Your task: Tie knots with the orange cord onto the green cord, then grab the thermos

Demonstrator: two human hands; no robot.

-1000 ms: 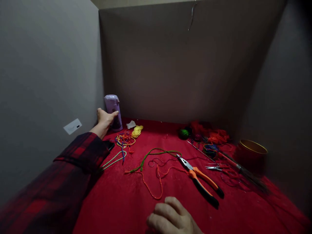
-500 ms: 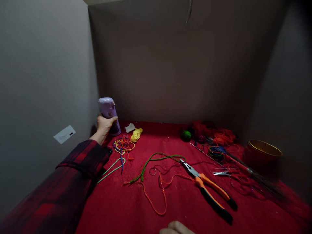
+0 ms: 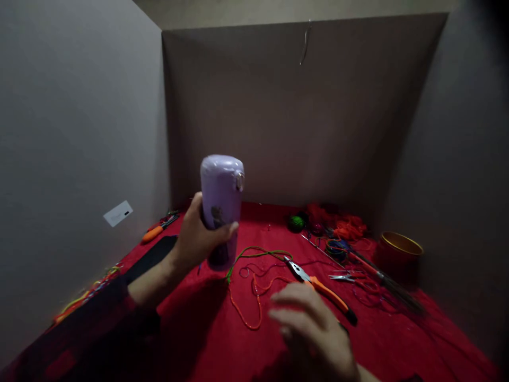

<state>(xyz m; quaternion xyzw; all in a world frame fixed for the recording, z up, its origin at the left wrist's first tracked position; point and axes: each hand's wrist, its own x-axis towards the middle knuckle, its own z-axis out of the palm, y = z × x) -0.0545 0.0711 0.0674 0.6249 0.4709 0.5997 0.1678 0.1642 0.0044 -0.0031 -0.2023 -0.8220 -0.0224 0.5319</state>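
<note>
A purple bottle (image 3: 222,196) with a rounded lid and a small metal clasp is upright in my left hand (image 3: 201,236), the thumb across its front. It appears raised above the red cloth (image 3: 207,329). Lower right, my right hand (image 3: 314,331) hovers over the cloth with its fingers apart and curved, holding nothing; it hides part of the pliers. Those pliers (image 3: 326,292) have orange and black handles. Between the hands lie a green cord (image 3: 254,252) and a thin orange cord (image 3: 258,305).
At the right are a green yarn ball (image 3: 296,224), orange yarn (image 3: 350,227), small scissors (image 3: 345,277), a brush (image 3: 397,289) and a gold-rimmed pot (image 3: 401,243). An orange-handled tool (image 3: 153,233) lies at left. Grey walls (image 3: 298,116) enclose the cloth.
My left hand has brought the purple bottle from the back left closer and to the right. My right hand has risen into view from the bottom edge. The camera view has shifted.
</note>
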